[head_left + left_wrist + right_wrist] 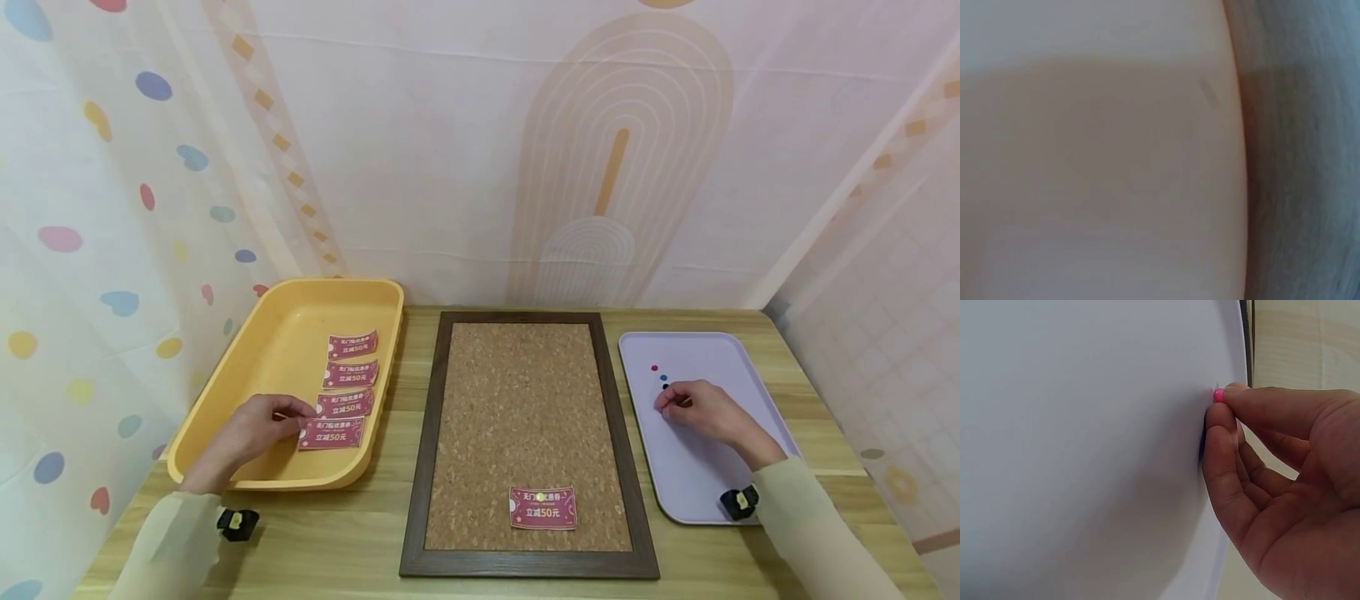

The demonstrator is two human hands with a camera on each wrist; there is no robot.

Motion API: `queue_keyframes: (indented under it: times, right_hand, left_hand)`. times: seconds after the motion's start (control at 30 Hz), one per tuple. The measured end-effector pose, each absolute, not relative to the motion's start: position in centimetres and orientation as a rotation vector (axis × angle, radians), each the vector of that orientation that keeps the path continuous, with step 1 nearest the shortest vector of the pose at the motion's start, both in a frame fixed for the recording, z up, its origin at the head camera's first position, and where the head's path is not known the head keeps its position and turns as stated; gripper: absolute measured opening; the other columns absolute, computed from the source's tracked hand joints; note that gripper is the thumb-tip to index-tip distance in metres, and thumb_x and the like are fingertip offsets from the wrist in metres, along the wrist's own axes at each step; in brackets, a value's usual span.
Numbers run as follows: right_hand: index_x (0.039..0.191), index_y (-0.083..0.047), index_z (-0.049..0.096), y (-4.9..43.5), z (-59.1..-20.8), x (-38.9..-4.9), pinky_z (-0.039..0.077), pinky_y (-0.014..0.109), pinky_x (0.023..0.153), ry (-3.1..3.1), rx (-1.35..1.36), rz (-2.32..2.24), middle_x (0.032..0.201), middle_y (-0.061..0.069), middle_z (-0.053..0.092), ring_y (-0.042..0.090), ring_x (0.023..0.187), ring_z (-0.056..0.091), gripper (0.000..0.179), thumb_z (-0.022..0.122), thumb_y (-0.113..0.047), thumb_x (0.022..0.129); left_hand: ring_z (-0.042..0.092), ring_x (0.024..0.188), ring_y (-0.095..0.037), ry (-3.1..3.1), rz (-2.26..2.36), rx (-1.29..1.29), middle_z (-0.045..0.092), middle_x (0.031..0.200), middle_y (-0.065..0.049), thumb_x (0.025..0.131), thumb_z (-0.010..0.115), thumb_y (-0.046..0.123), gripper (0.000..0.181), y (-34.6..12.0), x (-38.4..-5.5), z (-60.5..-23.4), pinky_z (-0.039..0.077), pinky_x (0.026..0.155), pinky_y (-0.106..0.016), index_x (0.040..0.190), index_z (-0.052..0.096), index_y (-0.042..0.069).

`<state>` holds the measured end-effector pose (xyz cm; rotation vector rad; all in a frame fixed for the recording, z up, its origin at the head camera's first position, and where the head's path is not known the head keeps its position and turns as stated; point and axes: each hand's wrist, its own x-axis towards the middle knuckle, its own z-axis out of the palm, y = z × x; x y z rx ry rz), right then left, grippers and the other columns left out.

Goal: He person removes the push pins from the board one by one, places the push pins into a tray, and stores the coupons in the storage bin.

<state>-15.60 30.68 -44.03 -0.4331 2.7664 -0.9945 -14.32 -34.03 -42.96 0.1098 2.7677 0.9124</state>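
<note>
My left hand (258, 427) reaches into the yellow tray, thumb and index finger pinching the left edge of the nearest red coupon (330, 435). Several more such coupons, one (345, 404) just behind it, lie in a column along the tray's right side. Over the lilac tray, my right hand (701, 408) has its fingers curled. In the right wrist view, a pink push pin (1219, 395) is pinched between thumb and index finger. Near those fingertips lie a red pin (655, 367) and a blue pin (663, 377). The left wrist view shows neither hand nor coupon.
Between the trays lies a cork board (525, 417) with a dark wooden frame. One coupon (542, 510) is on its lower part, with a yellow pin (540, 497) at its top. The yellow tray (300, 304) stands left, the lilac tray (720, 487) right, both on a wooden table (337, 542).
</note>
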Motion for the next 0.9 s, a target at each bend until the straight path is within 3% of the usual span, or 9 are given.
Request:
queue_keyframes:
  times: [0.3,0.6,0.73,0.9]
  right_hand:
    - [0.096,-0.002,0.072,30.5,-43.7,-15.3,0.051,0.033,0.073,2.79,-0.447,-0.984,0.093,0.006,0.07,0.019,0.086,0.062,0.006,0.068,0.0,0.094]
    - [0.102,-0.004,0.074,29.4,-42.4,-14.3,0.05,0.031,0.07,2.881,-0.415,-1.026,0.092,0.001,0.072,0.017,0.085,0.064,0.009,0.067,-0.008,0.099]
    - [0.106,-0.004,0.074,28.5,-42.0,-13.6,0.051,0.032,0.072,2.93,-0.44,-1.068,0.095,0.002,0.073,0.018,0.087,0.066,0.013,0.065,-0.012,0.101]
    - [0.108,-0.003,0.074,27.4,-41.5,-12.7,0.052,0.031,0.073,2.971,-0.428,-1.127,0.098,0.004,0.074,0.018,0.088,0.066,0.015,0.065,-0.013,0.102]
  left_hand:
    - [0.064,0.094,-0.029,2.869,0.962,0.128,0.071,0.11,-0.019,0.101,0.062,0.003,0.018,-34.2,-13.8,-42.8,0.053,0.072,-0.029,0.115,0.071,-0.004]
    - [0.069,0.092,-0.017,2.896,1.286,0.208,0.072,0.112,-0.022,0.106,0.06,0.012,0.026,-32.3,-12.7,-41.2,0.055,0.077,-0.019,0.124,0.067,-0.005]
    - [0.069,0.097,-0.014,2.89,1.363,0.191,0.071,0.115,-0.021,0.108,0.058,0.022,0.031,-30.9,-11.8,-40.3,0.052,0.081,-0.013,0.127,0.068,0.001]
    - [0.067,0.095,-0.008,2.877,1.481,0.19,0.071,0.115,-0.017,0.106,0.061,0.026,0.028,-29.0,-10.9,-39.7,0.053,0.081,-0.015,0.124,0.069,0.005]
